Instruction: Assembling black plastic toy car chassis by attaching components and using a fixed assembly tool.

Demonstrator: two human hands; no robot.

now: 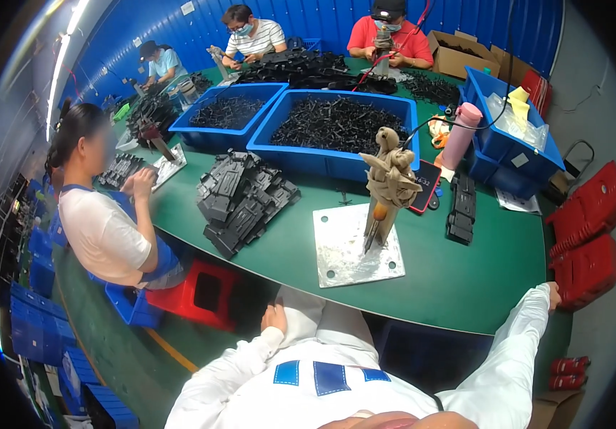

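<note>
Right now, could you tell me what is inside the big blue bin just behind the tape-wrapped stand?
The big blue bin holds a heap of small black plastic parts, piled nearly to the rim. Whatever lies beneath them, and the bin's floor, is covered. The tape-wrapped stand hides part of its front wall.

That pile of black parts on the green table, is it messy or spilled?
The black parts lie in a loose, tilted heap on the green table, outside the blue bins that hold the other parts. Nothing looks broken. The left hand rests on the lap, and the right hand reaches the table's edge.
</note>
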